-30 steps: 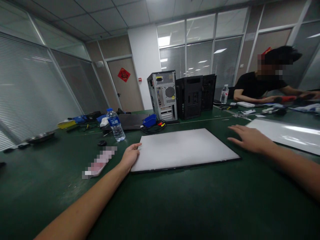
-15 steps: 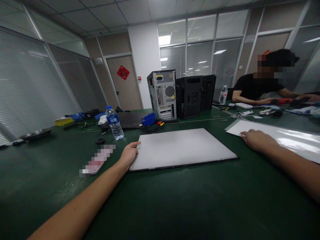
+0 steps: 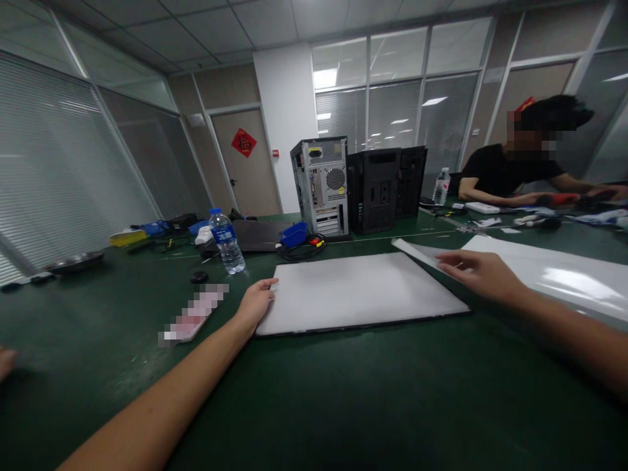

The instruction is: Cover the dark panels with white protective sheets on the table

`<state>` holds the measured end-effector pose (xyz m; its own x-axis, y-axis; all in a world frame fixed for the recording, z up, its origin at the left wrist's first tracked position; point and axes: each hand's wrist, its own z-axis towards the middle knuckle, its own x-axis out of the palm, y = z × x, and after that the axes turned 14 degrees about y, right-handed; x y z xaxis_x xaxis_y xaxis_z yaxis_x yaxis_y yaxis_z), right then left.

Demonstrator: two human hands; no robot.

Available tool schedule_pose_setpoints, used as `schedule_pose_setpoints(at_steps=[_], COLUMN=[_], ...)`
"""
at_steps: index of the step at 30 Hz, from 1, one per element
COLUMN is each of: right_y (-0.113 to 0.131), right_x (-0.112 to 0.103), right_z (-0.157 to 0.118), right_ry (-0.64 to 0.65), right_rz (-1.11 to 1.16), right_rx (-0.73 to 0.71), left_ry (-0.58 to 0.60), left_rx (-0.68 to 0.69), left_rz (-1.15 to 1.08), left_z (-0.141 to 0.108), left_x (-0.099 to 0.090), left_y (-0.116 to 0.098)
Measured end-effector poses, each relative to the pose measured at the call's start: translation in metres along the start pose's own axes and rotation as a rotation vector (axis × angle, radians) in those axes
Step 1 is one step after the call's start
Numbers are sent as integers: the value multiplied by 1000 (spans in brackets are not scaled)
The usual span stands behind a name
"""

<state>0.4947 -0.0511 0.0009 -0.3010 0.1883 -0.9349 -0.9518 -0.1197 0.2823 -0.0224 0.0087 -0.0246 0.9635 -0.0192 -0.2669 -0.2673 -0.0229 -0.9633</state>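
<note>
A flat white panel with a thin black rim (image 3: 358, 288) lies on the green table in front of me. My left hand (image 3: 256, 305) grips its left edge, thumb on top and fingers curled at the side. Over the panel's right edge, my right hand (image 3: 478, 269) pinches a thin pale sheet (image 3: 417, 251), raised off the table and tilted. That sheet's far corner reaches the panel's back right corner; part of it is hidden by my fingers. To the right of my hand lies a glossy white sheet (image 3: 554, 275).
Behind the panel stand a computer tower (image 3: 324, 186) and black cases (image 3: 377, 190). A water bottle (image 3: 226, 242), phone (image 3: 196, 317) and round black lid (image 3: 199, 277) are at left. A co-worker (image 3: 515, 170) sits far right; another person's fingers (image 3: 6, 363) show at the left edge.
My right hand has moved left from the glossy sheet's corner, bringing a thin sheet up to the panel's right edge. Another person's fingers have appeared at far left. My left hand stays put.
</note>
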Motion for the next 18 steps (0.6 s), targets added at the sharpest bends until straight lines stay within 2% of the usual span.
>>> schedule_pose_setpoints(at_steps=[2, 3, 6, 8, 10, 13, 18], right_y=[1, -2, -22, -32, -34, -19, 11], right_x=[-3, -3, 1, 7, 13, 16, 11], right_z=[1, 2, 4, 5, 5, 4, -4], right_ry=[-34, -30, 85, 171, 228, 275, 288], right_rz=[113, 87, -72, -107, -111, -67, 41], right_rx=[12, 66, 225, 235, 205, 121, -139], left_ry=[-4, -5, -6, -5, -1, 4, 4], left_rx=[0, 1, 2, 1, -7, -22, -21], left_rz=[2, 2, 7, 16, 30, 46, 51], left_z=[-1, -1, -2, -2, -2, -3, -2], left_x=[0, 0, 0, 0, 0, 0, 0], left_y=[-1, -1, -2, -2, -3, -4, -3])
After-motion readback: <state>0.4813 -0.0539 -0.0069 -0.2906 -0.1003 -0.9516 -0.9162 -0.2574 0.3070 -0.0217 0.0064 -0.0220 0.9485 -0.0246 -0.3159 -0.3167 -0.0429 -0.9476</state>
